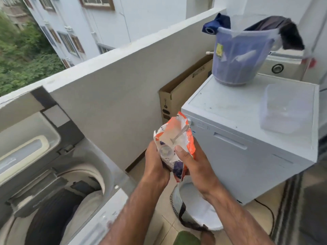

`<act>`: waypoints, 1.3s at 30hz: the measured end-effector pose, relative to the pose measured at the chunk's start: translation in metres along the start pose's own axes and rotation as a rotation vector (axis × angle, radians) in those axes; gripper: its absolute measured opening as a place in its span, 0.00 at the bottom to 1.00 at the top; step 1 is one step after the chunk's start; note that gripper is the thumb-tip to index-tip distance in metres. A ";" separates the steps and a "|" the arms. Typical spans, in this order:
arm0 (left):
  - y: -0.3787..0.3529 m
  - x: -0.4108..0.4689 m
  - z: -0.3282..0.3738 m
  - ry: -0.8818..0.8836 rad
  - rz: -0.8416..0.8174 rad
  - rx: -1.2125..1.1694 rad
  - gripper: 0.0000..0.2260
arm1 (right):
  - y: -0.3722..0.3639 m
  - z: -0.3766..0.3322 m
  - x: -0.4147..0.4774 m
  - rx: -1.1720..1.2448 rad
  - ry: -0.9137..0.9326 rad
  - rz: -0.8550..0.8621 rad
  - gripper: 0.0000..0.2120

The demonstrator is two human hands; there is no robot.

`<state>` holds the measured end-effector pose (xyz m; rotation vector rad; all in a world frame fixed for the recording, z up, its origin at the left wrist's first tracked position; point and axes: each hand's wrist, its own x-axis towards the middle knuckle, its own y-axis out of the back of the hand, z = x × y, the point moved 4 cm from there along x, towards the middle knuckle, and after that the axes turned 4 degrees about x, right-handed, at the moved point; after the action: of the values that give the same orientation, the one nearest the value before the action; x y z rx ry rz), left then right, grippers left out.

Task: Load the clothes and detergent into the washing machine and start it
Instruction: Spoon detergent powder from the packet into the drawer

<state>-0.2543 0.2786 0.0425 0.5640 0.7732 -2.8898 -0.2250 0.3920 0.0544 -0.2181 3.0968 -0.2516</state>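
Counts:
- 2 hands: left hand (155, 160) and right hand (190, 161), both gripping the same item.
- 1 detergent packet (174, 138), orange and white, torn open, between the hands.
- 1 scoop (178, 134) inside the packet.
- 1 washing machine (53, 183), top open, to the left of the hands; dark clothes (51, 214) in the drum, number of pieces can't be told.
- 1 white appliance (247, 138) just right of the hands.
- 1 bucket (238, 55) on it, up and right; 2 dark cloths draped over its rim.
- 1 clear container (286, 108) on it, right.
- 1 cardboard box (184, 89) above the hands.
- 1 basket (192, 206) on the floor below the hands.
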 end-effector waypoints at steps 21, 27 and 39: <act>-0.376 0.179 -0.069 0.123 -0.257 0.474 0.17 | 0.348 -0.114 0.111 -0.048 0.183 0.430 0.23; -0.441 0.231 -0.098 0.235 -0.358 0.568 0.20 | 0.414 -0.114 0.137 -0.107 0.074 0.543 0.22; -0.450 0.322 -0.184 0.385 -0.282 0.623 0.37 | 0.460 -0.058 0.175 0.100 -0.257 0.727 0.22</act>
<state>-0.5767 0.7614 -0.0179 1.1785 -0.0674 -3.3179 -0.4633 0.8258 0.0340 0.7908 2.6700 -0.3116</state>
